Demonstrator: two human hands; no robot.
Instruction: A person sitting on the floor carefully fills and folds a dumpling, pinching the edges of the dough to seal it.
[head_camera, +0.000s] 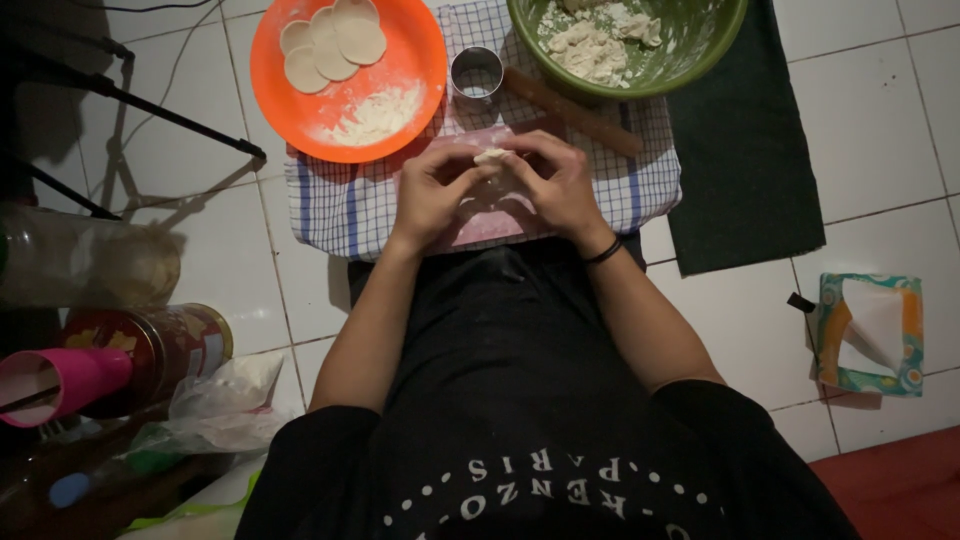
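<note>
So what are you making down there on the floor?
A person sits on a tiled floor, both hands, left hand and right hand, pinching a small piece of dough over a checked cloth. An orange plate holds flat dough rounds and flour. A green bowl holds more dough, beside a round metal cutter and a rolling pin.

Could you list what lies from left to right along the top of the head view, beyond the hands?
Orange plate with dough rounds and flour → round metal cutter → wooden rolling pin → green bowl holding dough → dark green mat.
</note>
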